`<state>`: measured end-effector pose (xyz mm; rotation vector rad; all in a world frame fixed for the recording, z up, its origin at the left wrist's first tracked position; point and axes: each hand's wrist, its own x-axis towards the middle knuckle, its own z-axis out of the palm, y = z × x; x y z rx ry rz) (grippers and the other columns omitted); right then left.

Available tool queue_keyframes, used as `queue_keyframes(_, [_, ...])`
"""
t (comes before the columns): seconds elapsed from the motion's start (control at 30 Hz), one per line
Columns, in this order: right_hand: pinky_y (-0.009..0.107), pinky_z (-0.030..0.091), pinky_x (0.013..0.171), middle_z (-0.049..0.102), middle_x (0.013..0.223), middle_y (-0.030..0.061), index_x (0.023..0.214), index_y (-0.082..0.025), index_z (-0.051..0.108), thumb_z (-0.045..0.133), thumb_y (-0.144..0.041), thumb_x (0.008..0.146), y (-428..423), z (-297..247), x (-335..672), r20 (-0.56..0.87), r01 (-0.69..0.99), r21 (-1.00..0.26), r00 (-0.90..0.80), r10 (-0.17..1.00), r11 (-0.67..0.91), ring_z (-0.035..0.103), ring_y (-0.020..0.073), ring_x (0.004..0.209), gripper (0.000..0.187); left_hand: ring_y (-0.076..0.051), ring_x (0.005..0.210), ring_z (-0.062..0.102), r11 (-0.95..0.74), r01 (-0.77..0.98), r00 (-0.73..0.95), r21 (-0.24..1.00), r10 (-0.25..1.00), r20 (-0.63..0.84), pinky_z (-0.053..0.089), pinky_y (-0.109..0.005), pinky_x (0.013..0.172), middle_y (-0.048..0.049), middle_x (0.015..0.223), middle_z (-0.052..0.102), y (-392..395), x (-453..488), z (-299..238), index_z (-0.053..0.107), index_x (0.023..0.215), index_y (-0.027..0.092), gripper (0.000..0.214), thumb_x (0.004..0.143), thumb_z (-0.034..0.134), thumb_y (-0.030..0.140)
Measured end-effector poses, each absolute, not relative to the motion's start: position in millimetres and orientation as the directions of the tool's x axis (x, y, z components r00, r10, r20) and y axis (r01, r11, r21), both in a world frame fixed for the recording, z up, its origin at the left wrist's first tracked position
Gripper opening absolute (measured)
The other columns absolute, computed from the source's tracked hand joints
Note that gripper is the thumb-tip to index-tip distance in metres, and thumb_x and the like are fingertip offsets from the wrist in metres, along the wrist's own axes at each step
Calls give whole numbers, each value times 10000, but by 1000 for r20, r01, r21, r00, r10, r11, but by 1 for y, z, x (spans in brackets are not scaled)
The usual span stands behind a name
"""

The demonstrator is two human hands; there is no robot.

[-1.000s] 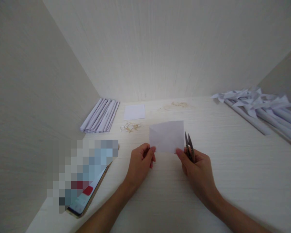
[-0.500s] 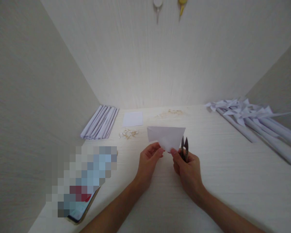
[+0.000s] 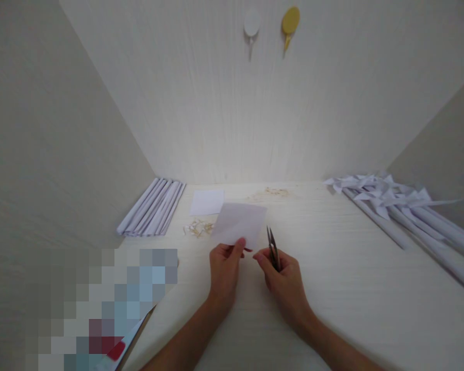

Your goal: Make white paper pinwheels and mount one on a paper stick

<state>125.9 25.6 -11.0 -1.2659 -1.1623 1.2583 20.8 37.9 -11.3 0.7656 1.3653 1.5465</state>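
My left hand (image 3: 224, 268) pinches the lower edge of a small white sheet of paper (image 3: 239, 224), held up over the pale table (image 3: 332, 278). My right hand (image 3: 284, 281) is closed round small dark thread snips (image 3: 272, 248), whose blades point up just right of the sheet. Its fingertips lie close to the sheet's lower right corner; I cannot tell whether they touch it.
A bundle of rolled white paper sticks (image 3: 152, 206) lies at the back left, beside a white paper square (image 3: 208, 202) and small tan scraps (image 3: 198, 228). Paper pinwheels on sticks (image 3: 394, 198) lie at the right. A phone (image 3: 119, 345) rests at the lower left. Two hooks (image 3: 270, 23) hang on the back wall.
The sheet has swung left and tilted, and my right hand's fingers have come off or nearly off its edge. My head has tipped up, bringing the wall hooks into view.
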Motion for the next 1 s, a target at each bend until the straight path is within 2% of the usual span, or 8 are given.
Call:
queue_keyframes(0.17, [173,136,328,234,454,-104,781,-176,479,456,-445,769,25,-13,128,-133,-253,-950,-196,971,-181,171,42,365,270,-70,395,442,-43,-272,-391,961,918,-70,324,-204,420,4,440,562,43,10,-11,586,503,126,311,658,603,395])
queue_keyframes(0.27, [163,152,337,241,491,-99,802,-178,458,415,-473,796,27,-16,129,-106,-309,-929,-304,947,-203,170,39,384,299,-75,418,466,-50,-311,-373,949,925,-73,343,-204,429,0,482,583,46,9,-11,584,532,124,264,628,637,365])
queue_keyframes(0.43, [165,192,356,255,522,-88,825,-175,445,370,-488,819,33,-17,132,-78,-257,-947,-393,916,-191,209,45,408,322,-85,488,511,-58,-355,-346,933,935,-73,399,-211,497,-2,540,601,48,9,-12,590,591,123,205,599,664,314])
queue_keyframes(0.6, [161,187,352,259,510,-89,780,-172,441,354,-495,823,32,-12,133,-118,-142,-970,-443,889,-200,222,41,403,337,-78,502,508,-93,-251,-383,963,924,-11,391,-199,488,1,558,601,47,10,-10,586,611,126,185,649,622,303])
queue_keyframes(0.77, [165,171,316,279,443,-98,710,-175,425,339,-496,827,29,-11,131,-110,-91,-982,-441,891,-166,199,35,349,352,-114,615,577,-70,-229,-326,971,945,-8,441,-220,551,-42,694,657,43,15,-9,606,706,124,182,670,607,303])
queue_keyframes(1.0, [171,173,330,280,427,-95,673,-177,414,322,-467,846,29,-12,132,-85,-48,-992,-403,911,-114,205,36,346,350,-155,666,617,-36,-279,-297,960,953,-51,465,-262,609,-64,699,660,40,16,-11,592,728,110,206,665,612,305])
